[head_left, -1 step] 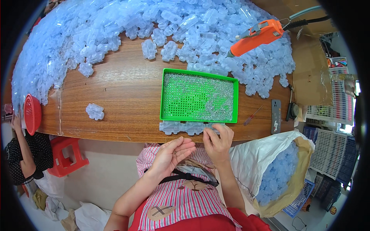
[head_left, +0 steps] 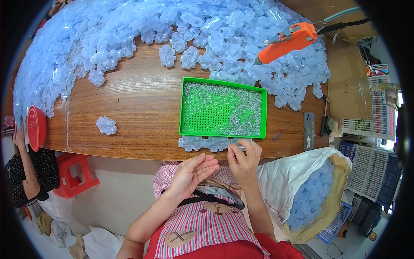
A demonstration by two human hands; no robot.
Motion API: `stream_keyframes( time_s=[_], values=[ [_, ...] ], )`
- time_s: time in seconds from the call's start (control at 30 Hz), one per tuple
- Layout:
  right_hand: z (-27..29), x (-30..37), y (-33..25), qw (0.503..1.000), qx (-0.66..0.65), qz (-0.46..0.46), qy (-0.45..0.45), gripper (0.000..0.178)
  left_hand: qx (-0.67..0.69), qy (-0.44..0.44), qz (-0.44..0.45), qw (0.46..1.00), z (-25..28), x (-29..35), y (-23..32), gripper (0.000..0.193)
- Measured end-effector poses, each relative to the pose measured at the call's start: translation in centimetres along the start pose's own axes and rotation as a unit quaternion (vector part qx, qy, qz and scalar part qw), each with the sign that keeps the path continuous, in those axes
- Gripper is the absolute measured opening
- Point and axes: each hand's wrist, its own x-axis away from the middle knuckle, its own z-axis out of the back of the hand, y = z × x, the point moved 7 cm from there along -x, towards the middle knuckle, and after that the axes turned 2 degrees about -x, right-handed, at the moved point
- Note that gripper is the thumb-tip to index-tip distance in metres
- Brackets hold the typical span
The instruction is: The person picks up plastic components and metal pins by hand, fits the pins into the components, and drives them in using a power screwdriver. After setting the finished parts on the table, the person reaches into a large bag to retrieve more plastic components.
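Note:
Along the table's front edge, a short row of clear plastic housings (head_left: 216,143) lies against the near side of a green perforated tray (head_left: 264,113). Small silvery screws (head_left: 246,116) are spread inside that tray. My right hand (head_left: 245,162) is over the row's right end, fingers pinched together at the last housing; whatever is between the fingertips is too small to make out. Palm up, my left hand (head_left: 192,173) is cupped just in front of the table edge, its thumb close to the curled fingers. A tiny speck shows in it, but I cannot tell what it is.
A large heap of clear housings (head_left: 108,26) covers the back. An orange electric screwdriver (head_left: 288,43) hangs at upper right. One loose housing (head_left: 106,125) lies left. A small screwdriver (head_left: 283,129) and grey phone (head_left: 308,129) lie right, above an open sack (head_left: 276,181). Another person's arm (head_left: 28,172) shows at left.

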Motion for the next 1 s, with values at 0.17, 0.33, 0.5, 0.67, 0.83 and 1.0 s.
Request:
stream_keyframes(
  time_s=[0.17,0.33,0.5,0.67,0.83,1.0],
  values=[
    [-0.1,-0.1,-0.3,1.0,0.016,0.013,-0.01,0.023,0.002,-0.005,-0.008,1.0,-0.2,0.1,0.3,0.034],
    [0.0,-0.2,-0.3,0.999,0.03,0.014,-0.017,0.022,0.006,-0.003,-0.003,1.0,-0.3,0.0,0.3,0.033],
    [-0.2,-0.5,-0.3,0.999,0.03,0.006,-0.043,0.021,0.008,-0.007,-0.002,1.0,-0.2,-0.1,0.3,0.033],
    [0.1,-0.7,-0.4,0.999,0.01,-0.009,-0.042,0.019,0.01,-0.012,0.0,1.0,-0.4,-0.1,0.2,0.032],
    [1.9,-1.2,-0.9,0.997,-0.038,-0.069,-0.005,0.018,0.037,-0.098,-0.001,0.994,-2.1,-0.2,0.4,0.053],
    [3.6,-2.0,-4.1,0.982,-0.145,-0.094,-0.073,0.017,0.112,-0.218,0.008,0.969,-4.1,-0.2,0.4,0.073]
  ],
)
